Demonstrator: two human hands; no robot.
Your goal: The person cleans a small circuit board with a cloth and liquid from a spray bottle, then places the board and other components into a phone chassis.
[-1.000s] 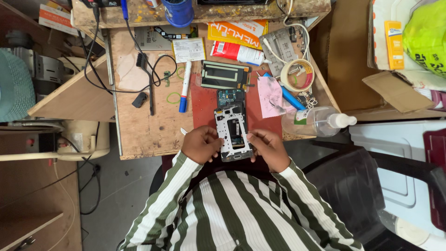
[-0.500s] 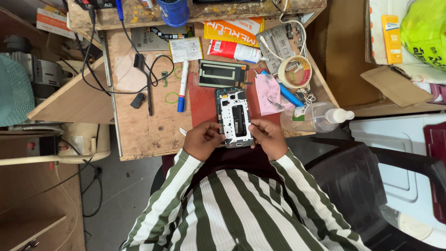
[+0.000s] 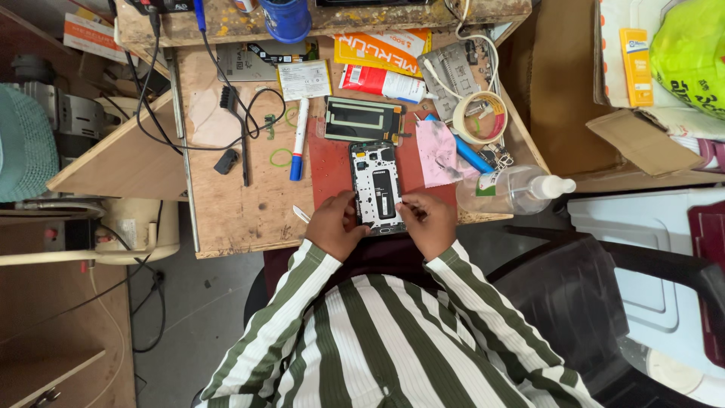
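Observation:
An opened phone (image 3: 376, 183), white inside with a dark battery, lies lengthwise on a red mat (image 3: 330, 165) at the wooden bench's near edge. My left hand (image 3: 335, 225) grips its lower left edge. My right hand (image 3: 430, 221) sits at its lower right edge, fingers pinched on what looks like a small thin pale tool. A detached dark screen panel (image 3: 363, 120) lies just beyond the phone.
A blue-capped marker (image 3: 297, 140), green rubber bands (image 3: 280, 157), a black brush and cables (image 3: 240, 136), a pink cloth (image 3: 436, 150), a tape roll (image 3: 478, 119), a clear bottle (image 3: 513, 189) and a blue cup (image 3: 286, 18) crowd the bench. A dark chair (image 3: 604, 302) stands at right.
The view has shifted a little. Both hands have slid from the phone's sides down toward its near end; the phone stays on the red mat.

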